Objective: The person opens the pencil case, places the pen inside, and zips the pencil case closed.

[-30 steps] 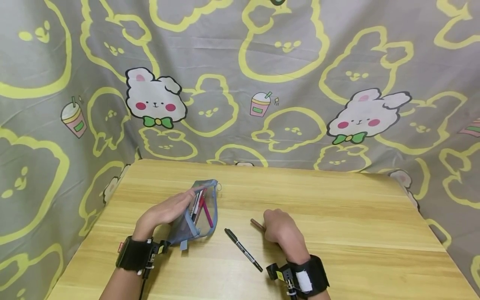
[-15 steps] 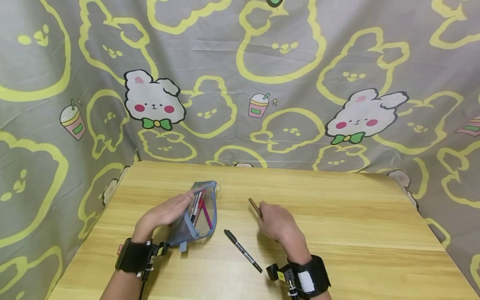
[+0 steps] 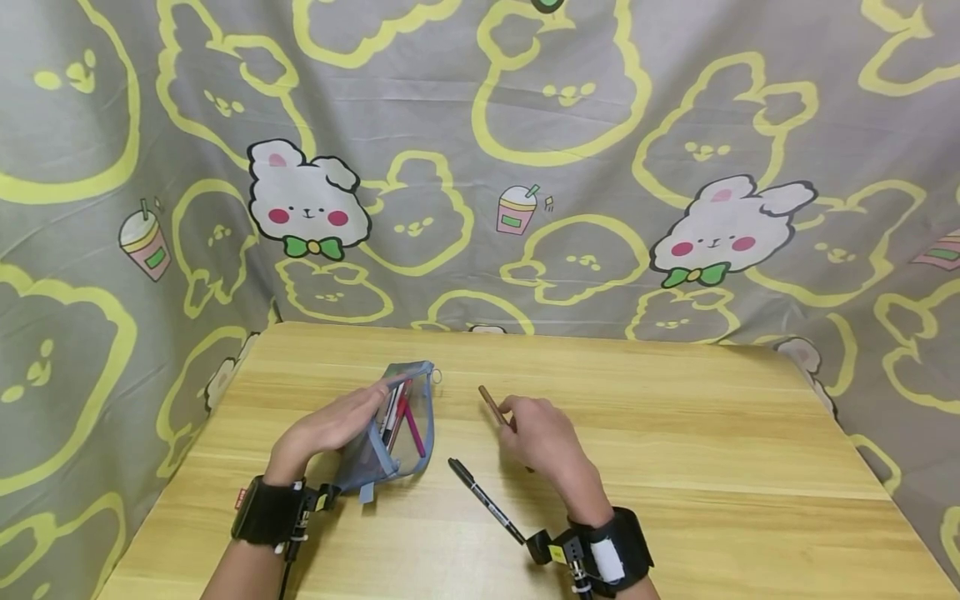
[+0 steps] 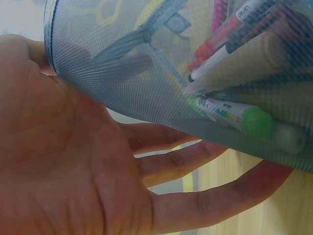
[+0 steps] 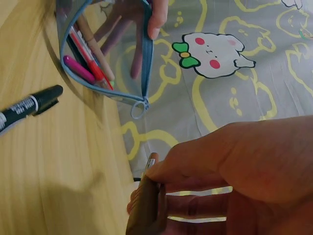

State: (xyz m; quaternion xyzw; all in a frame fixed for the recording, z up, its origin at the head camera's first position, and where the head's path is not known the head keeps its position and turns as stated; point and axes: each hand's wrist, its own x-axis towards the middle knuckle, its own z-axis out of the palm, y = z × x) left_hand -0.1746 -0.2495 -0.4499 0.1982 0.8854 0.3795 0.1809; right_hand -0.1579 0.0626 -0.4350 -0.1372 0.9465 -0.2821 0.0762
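Note:
My left hand (image 3: 330, 425) holds a blue mesh pencil case (image 3: 362, 463) by its upper rim, the thumb on one side and fingers behind the mesh. The case's mouth gapes to the right. Inside lie several pens, among them a magenta pen (image 3: 415, 429), a red pen (image 5: 99, 73) and a green-capped marker (image 4: 257, 122). Right of the case, my right hand (image 3: 546, 435) pinches a brown pen (image 3: 491, 402) between thumb and fingers, its far end tilted up toward the left. Between both hands, a black marker (image 3: 480, 492) lies diagonally on the table.
The wood-grain table (image 3: 712, 442) stretches away to the right of my right hand. A grey patterned curtain (image 3: 450, 100) hangs behind it and along both sides. Wrist straps with small cameras (image 3: 555, 548) sit on both arms, the right one close to the black marker's end.
My right hand has lifted the brown pen and moved it left toward the pencil case, tipping it more upright. The left hand, the case and the black marker have stayed put.

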